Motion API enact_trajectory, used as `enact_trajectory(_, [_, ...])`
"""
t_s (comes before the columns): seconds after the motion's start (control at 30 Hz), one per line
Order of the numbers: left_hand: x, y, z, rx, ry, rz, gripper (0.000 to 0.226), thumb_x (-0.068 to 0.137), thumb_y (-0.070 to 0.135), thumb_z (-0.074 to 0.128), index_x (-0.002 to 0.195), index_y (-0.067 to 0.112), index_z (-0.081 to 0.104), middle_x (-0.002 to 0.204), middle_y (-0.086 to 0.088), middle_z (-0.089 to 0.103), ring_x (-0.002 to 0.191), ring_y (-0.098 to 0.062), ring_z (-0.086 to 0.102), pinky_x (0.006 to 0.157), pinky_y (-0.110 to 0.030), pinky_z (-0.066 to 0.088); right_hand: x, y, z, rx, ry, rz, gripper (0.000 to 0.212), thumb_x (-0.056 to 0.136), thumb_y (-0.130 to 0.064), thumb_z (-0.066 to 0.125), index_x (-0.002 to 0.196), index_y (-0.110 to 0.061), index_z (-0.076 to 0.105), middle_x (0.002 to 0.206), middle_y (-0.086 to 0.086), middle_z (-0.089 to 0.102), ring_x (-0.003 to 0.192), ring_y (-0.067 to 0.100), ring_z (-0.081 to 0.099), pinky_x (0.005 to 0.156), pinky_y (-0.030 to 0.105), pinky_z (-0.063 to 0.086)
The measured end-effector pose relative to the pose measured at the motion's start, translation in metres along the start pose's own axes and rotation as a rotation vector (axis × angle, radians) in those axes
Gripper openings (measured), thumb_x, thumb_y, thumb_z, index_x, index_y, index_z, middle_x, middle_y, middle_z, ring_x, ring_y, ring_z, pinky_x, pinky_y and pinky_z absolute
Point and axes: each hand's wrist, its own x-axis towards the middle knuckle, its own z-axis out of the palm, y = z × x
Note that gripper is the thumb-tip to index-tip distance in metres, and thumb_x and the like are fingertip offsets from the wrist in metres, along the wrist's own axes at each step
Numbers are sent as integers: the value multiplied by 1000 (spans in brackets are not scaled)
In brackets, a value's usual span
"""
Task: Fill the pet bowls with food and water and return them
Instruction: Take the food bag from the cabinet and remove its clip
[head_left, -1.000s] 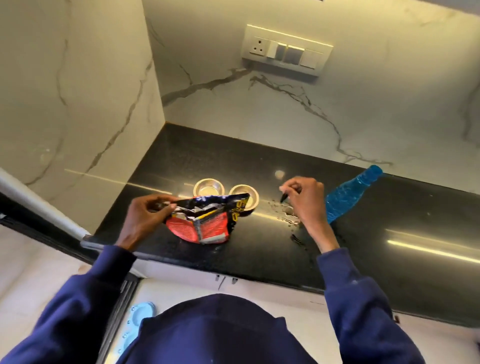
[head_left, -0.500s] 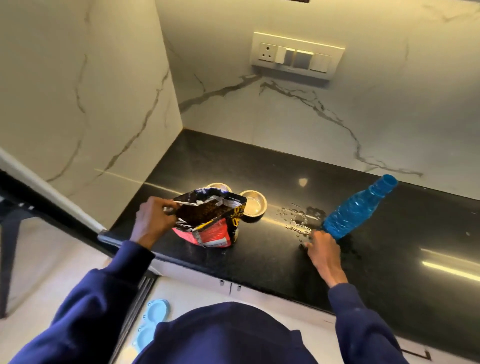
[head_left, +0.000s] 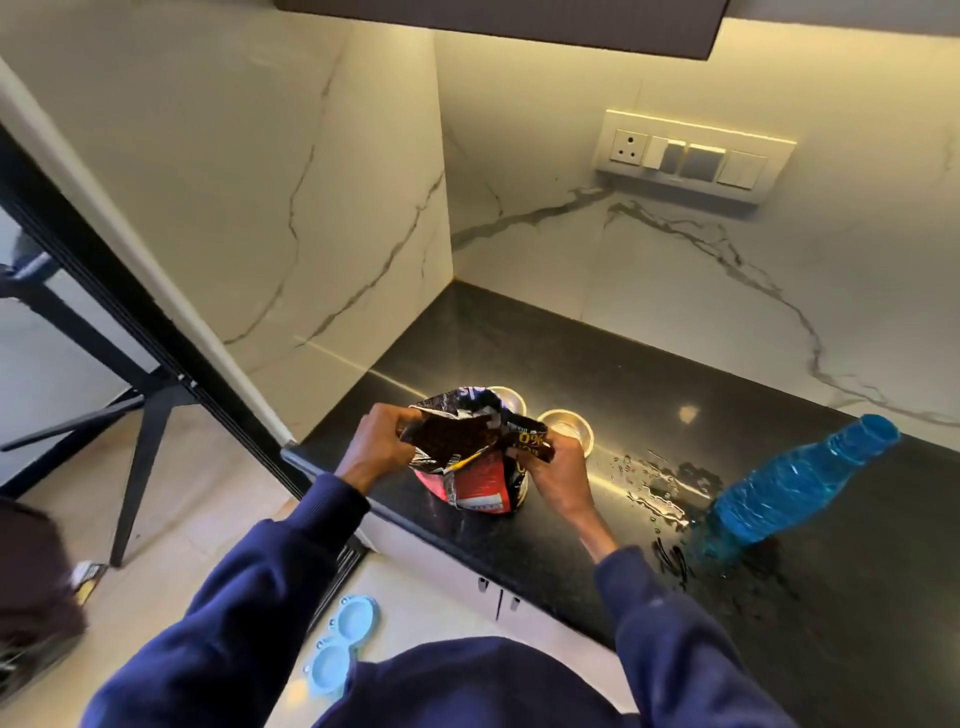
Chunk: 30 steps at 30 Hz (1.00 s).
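Black speckled stone countertop (head_left: 675, 395) carries everything here, and against half a second ago the clearest change on it is the right hand (head_left: 558, 475): it then rested flat on the stone by the base of the translucent blue plastic bottle (head_left: 789, 483), and it has since crossed over to the crinkled red-and-black foil food bag (head_left: 475, 457). That hand now pinches the bag's right-hand lip, fingers curled closed over the printed edge, wrist bent and the dark blue sleeve (head_left: 670, 623) running back toward the body. The left hand (head_left: 382, 441) grips the opposite lip as it did before, fingers folded shut on the foil, so the mouth of the bag is spread between the two hands and dark kibble shows inside. The bag stands on the stone close to the counter's front edge. Just behind it sit the two small round steel pet bowls: the left one (head_left: 511, 397) is mostly hidden by the bag's top, the right one (head_left: 569, 423) is in plain sight just beside the right hand's fingertips. The bottle stands leaning, uncapped, well to the right, with spilled water (head_left: 654, 483) beaded on the stone between it and the bowls. On the pale floor below lies a light blue plastic double-bowl holder (head_left: 340, 644).
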Motion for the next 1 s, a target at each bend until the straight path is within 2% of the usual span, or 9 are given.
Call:
enact_trajectory(0.13, [-4,-10,-4,-118,-44,-8,60,70,-16,66,109,28,78,102,5,79,97,-13,74,83,-38,63,-12,10,-1,36,15,-17,21,84,-21,78,102,-31,73,104,-6,77,106,12,70,93,41,57])
enact_trajectory(0.27, [-10,-7,10,-155,58,3,41,83,-4,71,114,22,75,104,9,74,85,3,66,71,-6,50,-24,16,-6,85,29,-14,22,82,-17,79,102,-23,73,100,-7,78,102,9,72,89,35,60])
enact_trajectory(0.4, [-12,-7,32,-131,-20,53,46,82,-6,70,121,18,72,109,1,76,97,-7,70,69,0,49,-26,14,-8,106,16,-63,38,76,-23,81,112,-21,68,112,-6,74,110,5,68,96,23,55])
enact_trajectory(0.5, [-6,-15,42,-130,-67,62,54,79,-9,72,128,13,67,120,-2,73,116,-14,66,86,-13,56,-25,17,-6,85,16,-42,40,78,-32,80,115,-23,69,116,-7,73,116,9,66,100,27,52])
enact_trajectory(0.6, [6,-18,38,-148,-93,103,55,77,-12,71,127,13,68,120,-4,73,114,-17,68,90,-23,59,-24,19,0,62,100,-53,34,82,-36,77,106,-11,74,106,-5,77,107,13,70,94,38,56])
enact_trajectory(0.7, [18,-21,26,-223,-172,124,53,80,-12,67,126,15,68,119,-5,72,114,-21,67,92,-42,60,-23,16,10,55,168,-30,17,83,-28,75,98,-19,74,98,-19,76,100,1,69,85,20,56])
enact_trajectory(0.8, [28,-26,10,-434,-240,154,43,86,1,73,126,14,69,121,-6,71,115,-24,66,98,-44,56,-24,13,16,62,253,-28,15,83,-34,74,96,-28,70,96,-22,75,97,2,70,83,22,56])
enact_trajectory(0.9, [22,-29,4,-784,-238,89,35,84,2,75,118,2,71,124,-11,72,117,-28,67,96,-42,57,-24,17,13,63,320,-42,31,77,-50,73,98,-27,71,99,-22,76,99,6,72,84,29,60])
enact_trajectory(1.0, [19,-44,9,-894,-206,49,28,86,3,73,113,3,68,117,-10,74,113,-30,69,89,-35,60,-20,20,12,57,318,-42,45,72,-54,76,110,-31,69,108,-14,76,105,13,72,84,34,61])
